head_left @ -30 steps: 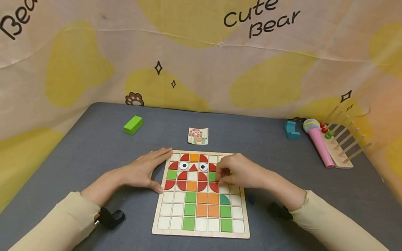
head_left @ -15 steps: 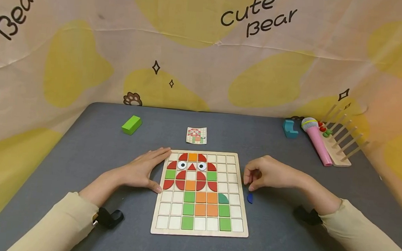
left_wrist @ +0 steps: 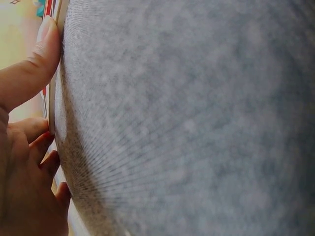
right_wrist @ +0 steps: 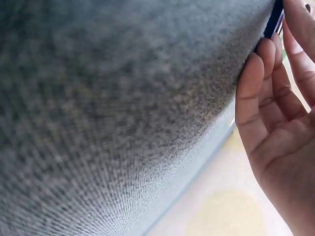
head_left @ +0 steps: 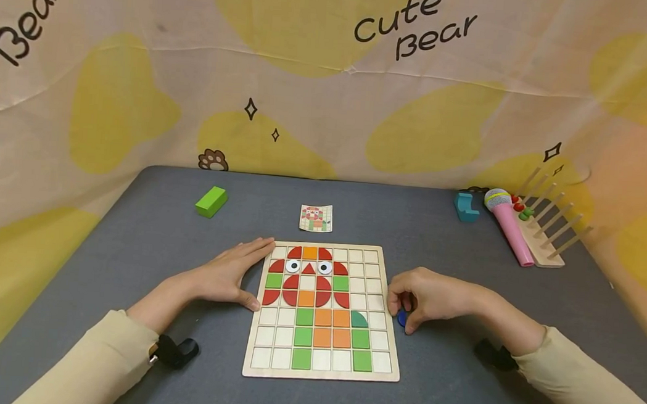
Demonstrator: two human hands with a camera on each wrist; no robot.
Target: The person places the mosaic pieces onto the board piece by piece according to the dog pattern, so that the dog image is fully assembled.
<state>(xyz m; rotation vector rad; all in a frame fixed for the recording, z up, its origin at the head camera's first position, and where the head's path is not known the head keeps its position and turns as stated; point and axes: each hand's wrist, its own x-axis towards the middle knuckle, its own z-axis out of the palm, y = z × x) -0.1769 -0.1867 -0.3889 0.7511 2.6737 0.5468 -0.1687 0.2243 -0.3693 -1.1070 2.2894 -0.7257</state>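
A wooden grid board (head_left: 249,346) lies flat with red, orange and green tiles and two eye tiles set in an animal-like picture. My left hand (head_left: 221,276) rests at its left edge, fingertips at the far left corner and thumb lower down. In the left wrist view, that hand's thumb (left_wrist: 45,42) presses the board's side. Just off the board's right edge, my right hand (head_left: 434,295) pinches a small blue curved tile (head_left: 402,318) at the table surface. The right wrist view shows only the tile's dark blue edge (right_wrist: 273,19) between thumb and fingers.
Behind the board lies a small picture card (head_left: 316,218). A green block (head_left: 211,202) sits at the far left. Far right are a teal curved block (head_left: 466,208), a pink toy microphone (head_left: 513,232) and a wooden peg rack (head_left: 550,258). A patterned cloth (head_left: 329,103) hangs behind the table.
My right hand has moved off the board to the right, then down to the blue tile, which thumb and fingers now hold. The left hand stays at the board's edge.
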